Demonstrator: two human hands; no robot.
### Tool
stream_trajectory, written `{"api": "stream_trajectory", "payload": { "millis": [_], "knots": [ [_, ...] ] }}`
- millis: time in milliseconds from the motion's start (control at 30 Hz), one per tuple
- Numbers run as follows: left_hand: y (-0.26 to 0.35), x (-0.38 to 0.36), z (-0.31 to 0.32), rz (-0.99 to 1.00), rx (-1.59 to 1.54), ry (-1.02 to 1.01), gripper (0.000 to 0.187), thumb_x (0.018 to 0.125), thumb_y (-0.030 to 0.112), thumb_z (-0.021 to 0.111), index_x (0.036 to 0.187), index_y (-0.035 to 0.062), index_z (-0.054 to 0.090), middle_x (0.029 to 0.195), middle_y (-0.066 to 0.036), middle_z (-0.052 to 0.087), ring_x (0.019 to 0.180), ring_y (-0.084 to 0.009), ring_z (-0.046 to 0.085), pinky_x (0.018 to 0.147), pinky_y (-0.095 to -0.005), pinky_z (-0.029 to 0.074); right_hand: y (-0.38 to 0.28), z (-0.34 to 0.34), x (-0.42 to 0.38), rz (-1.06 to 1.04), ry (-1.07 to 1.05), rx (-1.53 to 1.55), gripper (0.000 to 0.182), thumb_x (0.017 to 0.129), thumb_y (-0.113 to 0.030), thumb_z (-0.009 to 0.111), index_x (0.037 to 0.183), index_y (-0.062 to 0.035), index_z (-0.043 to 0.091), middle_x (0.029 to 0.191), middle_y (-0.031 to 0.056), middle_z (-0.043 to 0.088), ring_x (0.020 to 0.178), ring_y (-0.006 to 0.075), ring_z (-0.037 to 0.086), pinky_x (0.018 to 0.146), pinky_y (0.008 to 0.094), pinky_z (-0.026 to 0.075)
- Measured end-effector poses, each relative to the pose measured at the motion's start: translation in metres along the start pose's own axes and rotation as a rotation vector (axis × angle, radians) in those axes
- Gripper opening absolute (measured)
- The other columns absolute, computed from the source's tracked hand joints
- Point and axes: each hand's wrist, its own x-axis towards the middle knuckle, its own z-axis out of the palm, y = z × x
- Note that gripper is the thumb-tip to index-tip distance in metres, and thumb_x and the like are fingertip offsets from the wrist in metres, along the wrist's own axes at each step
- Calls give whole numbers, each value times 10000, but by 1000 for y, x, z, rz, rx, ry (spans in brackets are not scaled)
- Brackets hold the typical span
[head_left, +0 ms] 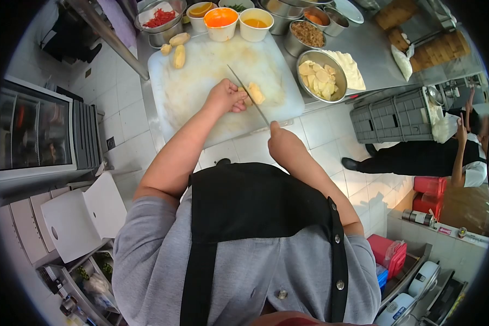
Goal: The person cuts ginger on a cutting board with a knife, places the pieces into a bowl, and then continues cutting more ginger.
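On the white cutting board, my left hand has its fingers curled around a small pale-yellow piece, mostly hidden by them. My right hand is closed on the handle of a knife, whose blade slants up and left across the board, close to my left fingertips. Cut pale-yellow pieces lie just right of the blade. Whole yellow-brown pieces rest at the board's upper left. Right of the board, a metal bowl holds pale-yellow slices.
White tubs with orange and yellow contents stand behind the board. Beside them are a metal bowl of red strips and a pot of brown crumbly food. A co-worker stands at the right near a grey crate.
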Motion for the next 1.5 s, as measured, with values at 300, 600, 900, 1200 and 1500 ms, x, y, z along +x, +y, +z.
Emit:
{"api": "stream_trajectory", "payload": {
  "millis": [300, 600, 900, 1200, 1500],
  "knots": [
    [2, -4, -1, 7, 1, -5, 308, 893, 135, 646, 1024, -37, 426, 849, -147, 618, 678, -214, 672, 570, -298, 563, 2, -7, -26, 61, 1, 7, 158, 833, -39, 442, 966, 41, 475, 775, 264, 619, 741, 436, 620, 665, 515, 494],
    [-2, 1, -3, -2, -42, -26, 311, 893, 122, 641, 1025, -39, 410, 852, -157, 616, 679, -232, 674, 572, -312, 569, 0, -14, -40, 103, -74, -9, 150, 820, -25, 458, 954, 43, 467, 781, 267, 620, 757, 440, 618, 664, 516, 493],
    [0, -1, -3, 15, -3, -21, 300, 904, 134, 629, 1024, -36, 413, 859, -154, 619, 694, -225, 679, 581, -302, 568, -5, -2, 13, 38, -28, -35, 162, 825, -21, 458, 973, 46, 470, 797, 261, 626, 775, 424, 621, 705, 503, 490],
    [0, -4, -3, 24, -12, -10, 309, 899, 112, 628, 1034, -54, 405, 857, -173, 620, 690, -235, 676, 569, -314, 568, -1, -3, -25, 85, -26, -31, 159, 820, -47, 474, 957, 34, 468, 768, 246, 620, 730, 427, 623, 645, 513, 500],
    [0, -2, -2, 20, -33, -7, 308, 892, 93, 632, 1026, -59, 401, 856, -191, 617, 673, -242, 673, 553, -319, 567, 10, 2, -40, 60, 31, -12, 127, 855, -84, 505, 894, 13, 433, 715, 246, 605, 687, 436, 602, 618, 521, 477]
  ]
}}
